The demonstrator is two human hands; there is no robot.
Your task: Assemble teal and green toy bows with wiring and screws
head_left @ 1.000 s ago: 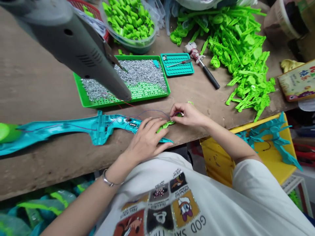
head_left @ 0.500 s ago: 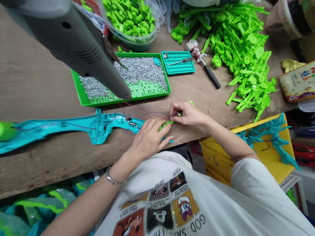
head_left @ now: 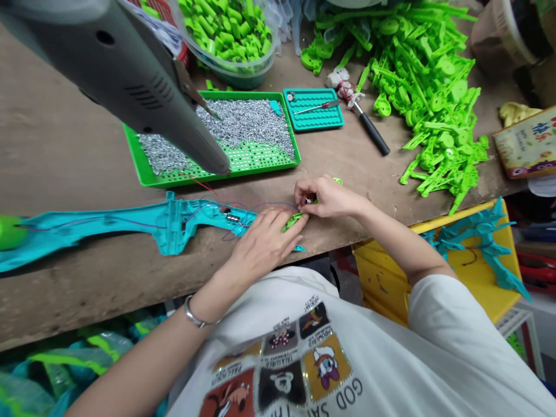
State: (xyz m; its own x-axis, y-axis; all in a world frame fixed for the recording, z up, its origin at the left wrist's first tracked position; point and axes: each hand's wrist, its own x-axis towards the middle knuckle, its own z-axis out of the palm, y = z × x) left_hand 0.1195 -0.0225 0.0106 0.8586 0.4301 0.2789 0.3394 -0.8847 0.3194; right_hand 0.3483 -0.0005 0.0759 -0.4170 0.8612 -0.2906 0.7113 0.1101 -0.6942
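A long teal plastic toy shell (head_left: pixel 130 223) lies along the bench's near edge, with thin red and purple wires (head_left: pixel 243 208) running over it. My left hand (head_left: pixel 263 243) rests flat, fingers stretched, pressing a small green plastic part (head_left: pixel 292 220) onto the shell's right end. My right hand (head_left: pixel 324 198) is pinched on a small green piece and the wire end just right of it.
A grey hanging power tool (head_left: pixel 130 81) looms over the green tray of screws (head_left: pixel 226 136). Behind are a bowl of green parts (head_left: pixel 226 35), a teal screw holder (head_left: pixel 313 109), a black-handled tool (head_left: pixel 369 130) and a heap of green parts (head_left: pixel 421 87). A yellow bin (head_left: pixel 460 272) stands right.
My right hand has drawn slightly left toward my left hand, closing the gap over the green part. The left hand has hardly moved.
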